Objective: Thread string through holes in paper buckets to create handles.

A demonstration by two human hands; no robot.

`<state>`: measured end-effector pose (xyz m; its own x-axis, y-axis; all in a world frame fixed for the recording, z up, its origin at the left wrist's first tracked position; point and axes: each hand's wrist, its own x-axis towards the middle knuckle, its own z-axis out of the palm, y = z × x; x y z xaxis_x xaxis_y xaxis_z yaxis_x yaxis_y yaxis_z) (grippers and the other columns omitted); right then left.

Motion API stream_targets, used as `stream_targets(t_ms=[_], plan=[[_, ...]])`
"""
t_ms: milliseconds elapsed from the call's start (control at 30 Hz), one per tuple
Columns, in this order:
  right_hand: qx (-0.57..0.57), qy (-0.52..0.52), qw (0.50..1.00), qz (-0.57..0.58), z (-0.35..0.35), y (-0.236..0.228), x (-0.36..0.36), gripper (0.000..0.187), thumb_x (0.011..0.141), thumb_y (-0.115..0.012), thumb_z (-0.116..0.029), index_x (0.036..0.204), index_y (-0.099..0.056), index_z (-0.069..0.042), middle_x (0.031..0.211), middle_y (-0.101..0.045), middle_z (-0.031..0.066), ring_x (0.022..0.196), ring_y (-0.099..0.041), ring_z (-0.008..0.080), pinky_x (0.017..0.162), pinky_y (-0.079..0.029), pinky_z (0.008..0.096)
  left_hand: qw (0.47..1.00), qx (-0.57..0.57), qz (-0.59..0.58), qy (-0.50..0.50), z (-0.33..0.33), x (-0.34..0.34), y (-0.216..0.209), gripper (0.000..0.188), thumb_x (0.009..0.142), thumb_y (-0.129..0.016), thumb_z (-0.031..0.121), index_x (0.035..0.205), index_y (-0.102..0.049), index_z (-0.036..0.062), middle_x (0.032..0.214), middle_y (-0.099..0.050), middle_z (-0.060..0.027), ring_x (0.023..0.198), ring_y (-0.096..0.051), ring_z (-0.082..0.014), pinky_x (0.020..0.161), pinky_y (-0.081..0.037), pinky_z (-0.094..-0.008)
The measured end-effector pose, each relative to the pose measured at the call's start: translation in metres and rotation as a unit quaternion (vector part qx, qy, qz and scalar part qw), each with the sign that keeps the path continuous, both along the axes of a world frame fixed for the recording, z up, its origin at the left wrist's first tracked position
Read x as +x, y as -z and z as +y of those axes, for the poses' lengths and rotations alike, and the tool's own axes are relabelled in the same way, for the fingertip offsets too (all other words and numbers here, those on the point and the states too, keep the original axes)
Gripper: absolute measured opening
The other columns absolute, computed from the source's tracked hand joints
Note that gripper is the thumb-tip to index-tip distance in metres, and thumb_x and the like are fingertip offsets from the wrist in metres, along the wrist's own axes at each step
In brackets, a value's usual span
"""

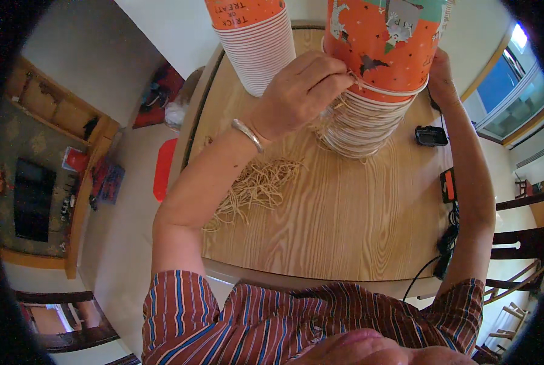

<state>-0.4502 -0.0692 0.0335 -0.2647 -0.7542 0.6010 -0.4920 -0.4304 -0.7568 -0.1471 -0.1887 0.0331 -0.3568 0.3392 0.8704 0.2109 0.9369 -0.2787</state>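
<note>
A tall stack of orange paper buckets (375,67) with Halloween pictures stands upside down on the table in front of me. Tan cord loops hang around its pale stacked rims (363,125). My left hand (302,91), with a silver bangle at the wrist, is closed in a pinch at the left of the top bucket's rim, on a thin tan cord. My right hand (443,82) is at the bucket's right side; its fingers are mostly hidden. A loose heap of tan cords (257,188) lies beside my left forearm.
A second stack of orange buckets with white rims (260,55) stands at the far left of the wooden table (327,225). At the right edge are a small black tray (431,135), a dark box (447,185) and black cables (448,240). A red stool (165,169) stands left.
</note>
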Motion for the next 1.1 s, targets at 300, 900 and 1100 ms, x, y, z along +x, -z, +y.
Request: stream_targets(t_ms=[300, 900, 1100], plan=[[0.014, 0.028, 0.999, 0.004, 0.003, 0.003, -0.001, 0.026, 0.088, -0.065, -0.007, 0.114, -0.064, -0.001, 0.114, -0.066, 0.0031, 0.102, -0.059, 0.0128, 0.091, -0.049, 0.0309, 0.997, 0.068, 0.019, -0.007, 0.002, -0.004, 0.007, 0.035, 0.068, -0.072, -0.004, 0.098, -0.059, 0.0060, 0.099, -0.057, -0.0085, 0.086, -0.061, -0.0268, 0.069, -0.055, -0.0336], [0.025, 0.048, 0.998, 0.010, 0.002, 0.006, -0.008, 0.020, 0.091, -0.061, -0.008, 0.109, -0.065, 0.001, 0.108, -0.067, 0.0022, 0.097, -0.060, 0.0113, 0.087, -0.050, 0.0301, 0.999, 0.046, 0.017, -0.023, 0.003, -0.001, 0.012, 0.031, 0.068, -0.075, -0.002, 0.096, -0.062, 0.0046, 0.097, -0.059, -0.0083, 0.085, -0.061, -0.0252, 0.070, -0.053, -0.0332], [0.034, 0.054, 0.998, 0.017, 0.000, 0.007, -0.006, 0.019, 0.090, -0.063, -0.007, 0.107, -0.066, 0.000, 0.106, -0.067, 0.0012, 0.096, -0.060, 0.0113, 0.087, -0.050, 0.0296, 0.999, 0.039, 0.015, -0.029, 0.002, 0.001, 0.015, 0.029, 0.067, -0.072, 0.000, 0.093, -0.060, 0.0039, 0.093, -0.058, -0.0073, 0.083, -0.061, -0.0251, 0.068, -0.054, -0.0330]])
